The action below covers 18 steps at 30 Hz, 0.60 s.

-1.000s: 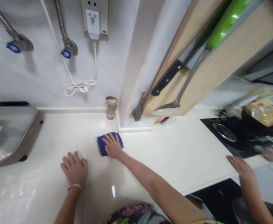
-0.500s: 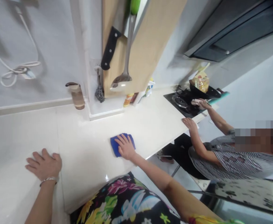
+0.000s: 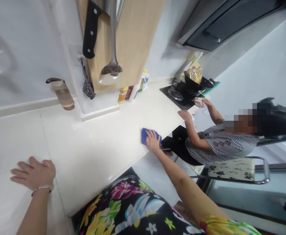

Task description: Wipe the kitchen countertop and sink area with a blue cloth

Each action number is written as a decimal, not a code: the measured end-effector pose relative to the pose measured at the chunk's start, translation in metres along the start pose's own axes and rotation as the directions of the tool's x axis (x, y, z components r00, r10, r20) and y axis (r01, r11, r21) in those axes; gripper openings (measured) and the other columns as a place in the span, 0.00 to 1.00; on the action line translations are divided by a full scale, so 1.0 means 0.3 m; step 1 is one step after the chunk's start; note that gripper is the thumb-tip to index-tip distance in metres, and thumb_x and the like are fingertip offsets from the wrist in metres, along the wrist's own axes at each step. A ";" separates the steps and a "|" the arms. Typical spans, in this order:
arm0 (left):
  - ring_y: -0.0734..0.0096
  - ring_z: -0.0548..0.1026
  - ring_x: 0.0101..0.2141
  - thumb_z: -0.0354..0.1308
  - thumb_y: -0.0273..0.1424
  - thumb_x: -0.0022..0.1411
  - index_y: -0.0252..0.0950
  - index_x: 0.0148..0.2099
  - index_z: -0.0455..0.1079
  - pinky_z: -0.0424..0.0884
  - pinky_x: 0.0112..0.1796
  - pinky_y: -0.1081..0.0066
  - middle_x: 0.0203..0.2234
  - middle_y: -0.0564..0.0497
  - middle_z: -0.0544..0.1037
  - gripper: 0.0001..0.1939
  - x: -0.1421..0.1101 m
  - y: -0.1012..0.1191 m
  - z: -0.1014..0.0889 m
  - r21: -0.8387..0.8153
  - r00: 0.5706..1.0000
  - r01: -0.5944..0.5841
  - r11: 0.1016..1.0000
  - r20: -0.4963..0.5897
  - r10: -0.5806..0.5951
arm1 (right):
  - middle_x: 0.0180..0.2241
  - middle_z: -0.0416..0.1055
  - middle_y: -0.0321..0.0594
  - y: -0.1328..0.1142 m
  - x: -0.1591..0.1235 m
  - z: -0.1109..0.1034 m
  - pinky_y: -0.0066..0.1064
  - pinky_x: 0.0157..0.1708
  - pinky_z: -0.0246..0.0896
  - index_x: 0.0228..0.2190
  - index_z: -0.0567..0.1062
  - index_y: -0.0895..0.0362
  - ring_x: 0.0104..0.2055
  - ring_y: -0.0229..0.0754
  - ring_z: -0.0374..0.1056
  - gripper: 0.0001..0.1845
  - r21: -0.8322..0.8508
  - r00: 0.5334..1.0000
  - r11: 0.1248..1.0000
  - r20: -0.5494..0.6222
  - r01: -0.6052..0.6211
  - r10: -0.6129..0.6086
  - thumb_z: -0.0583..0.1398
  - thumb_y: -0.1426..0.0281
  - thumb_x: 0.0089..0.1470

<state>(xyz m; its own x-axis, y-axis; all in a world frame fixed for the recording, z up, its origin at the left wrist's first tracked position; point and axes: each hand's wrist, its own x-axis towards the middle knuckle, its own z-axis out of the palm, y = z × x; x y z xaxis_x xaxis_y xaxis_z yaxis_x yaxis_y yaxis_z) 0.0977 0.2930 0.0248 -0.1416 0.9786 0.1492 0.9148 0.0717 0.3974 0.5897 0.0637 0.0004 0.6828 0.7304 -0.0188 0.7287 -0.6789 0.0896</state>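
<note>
My right hand (image 3: 153, 141) lies flat with spread fingers on a blue cloth (image 3: 144, 135), pressing it onto the white countertop (image 3: 101, 143) near its front edge. My left hand (image 3: 34, 173) rests palm down on the counter at the lower left, fingers stretched out, a thin bracelet on the wrist. It holds nothing.
A knife (image 3: 91, 27) and ladle (image 3: 111, 65) hang on a wooden board (image 3: 135, 39). A bottle (image 3: 63, 93) and condiment jars (image 3: 123, 94) stand by the wall. Another person (image 3: 218, 143) sits at the right, hands near a black gas hob (image 3: 177, 94) with a pan.
My right hand has slid the blue cloth rightward along the counter toward its front edge. The view has swung right, bringing the seated person and hob into sight. My left hand stays flat.
</note>
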 end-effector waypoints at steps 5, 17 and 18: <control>0.27 0.37 0.69 0.35 0.45 0.65 0.22 0.67 0.56 0.36 0.63 0.30 0.70 0.23 0.45 0.39 0.012 -0.047 0.054 -0.073 0.995 -0.044 0.996 -0.088 0.038 | 0.73 0.41 0.40 -0.093 -0.081 -0.005 0.64 0.66 0.40 0.69 0.52 0.50 0.74 0.51 0.36 0.31 -0.010 1.000 1.000 0.004 -0.017 0.017 0.40 0.65 0.67; 0.29 0.36 0.69 0.37 0.42 0.64 0.22 0.67 0.55 0.35 0.63 0.30 0.70 0.24 0.44 0.37 -0.009 -0.038 0.050 -0.102 0.993 -0.077 0.992 -0.103 0.066 | 0.73 0.41 0.40 -0.496 -0.392 -0.067 0.69 0.66 0.27 0.68 0.54 0.51 0.74 0.55 0.31 0.31 0.155 0.953 0.941 -0.009 0.301 -0.304 0.45 0.61 0.67; 0.28 0.36 0.69 0.37 0.42 0.64 0.21 0.67 0.55 0.35 0.63 0.30 0.70 0.23 0.45 0.37 -0.009 -0.039 0.049 -0.104 0.992 -0.078 0.992 -0.105 0.067 | 0.73 0.41 0.40 -0.517 -0.407 -0.070 0.69 0.66 0.26 0.68 0.55 0.51 0.74 0.56 0.31 0.31 0.173 0.936 0.921 -0.015 0.348 -0.350 0.46 0.61 0.67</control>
<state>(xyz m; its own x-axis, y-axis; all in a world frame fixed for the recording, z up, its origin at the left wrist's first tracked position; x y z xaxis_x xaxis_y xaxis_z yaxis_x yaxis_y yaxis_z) 0.0931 0.2923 0.0064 -0.1187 0.9557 0.2694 0.8790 -0.0251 0.4762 0.3922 0.0815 0.0096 0.3832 0.9230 -0.0341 0.9180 -0.3847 -0.0964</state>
